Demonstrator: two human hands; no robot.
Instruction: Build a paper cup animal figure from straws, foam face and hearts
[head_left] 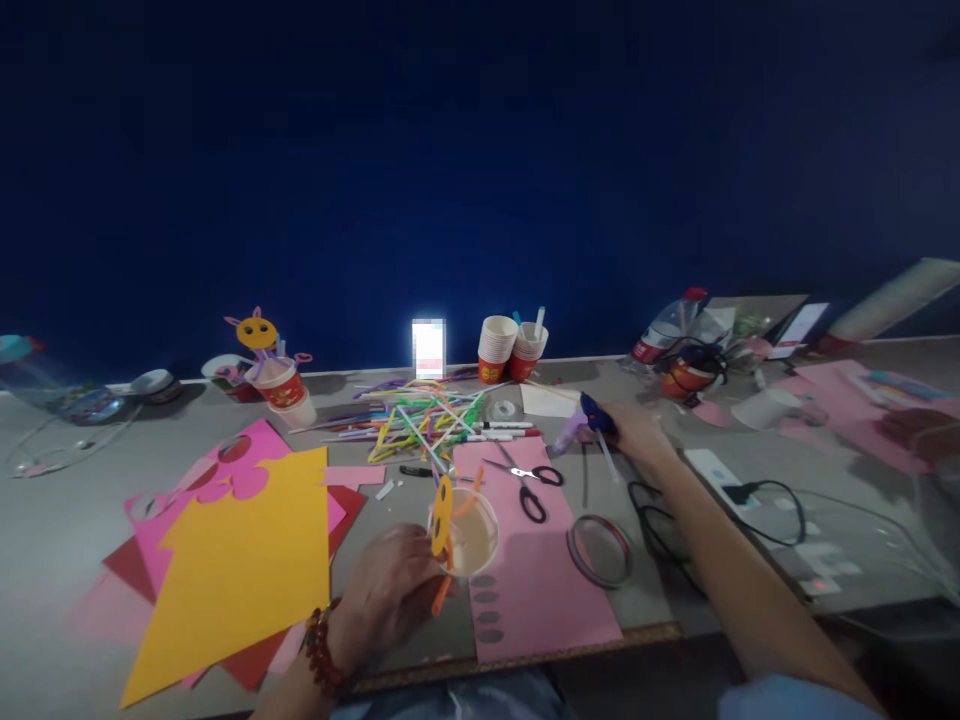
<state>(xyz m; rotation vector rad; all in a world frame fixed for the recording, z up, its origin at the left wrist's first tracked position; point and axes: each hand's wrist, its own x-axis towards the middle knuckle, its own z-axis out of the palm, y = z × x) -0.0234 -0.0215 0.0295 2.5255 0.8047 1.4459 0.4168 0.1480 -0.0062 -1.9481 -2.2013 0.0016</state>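
My left hand point(390, 580) is closed around the side of a paper cup point(475, 535), its open mouth facing up at me. A yellow paper face point(442, 515) with dark eyes stands at the cup's left rim, with orange pipe cleaners point(442, 595) beside it. Out to the right, my right hand point(634, 432) grips a dark blue and purple glue gun point(596, 413), which points left above the table; its fingers are partly hidden. Between the hands, black-handled scissors point(531, 480) lie partly spread on a pink sheet point(540, 590).
Coloured pipe cleaners point(427, 420) are heaped in the middle. Yellow card point(247, 570) tops a paper pile at left. Stacked cups point(497, 350) stand behind; a finished-looking cup figure point(277, 385) is back left. A tape ring point(600, 552), power strip point(720, 480) and black cable point(652, 525) lie right.
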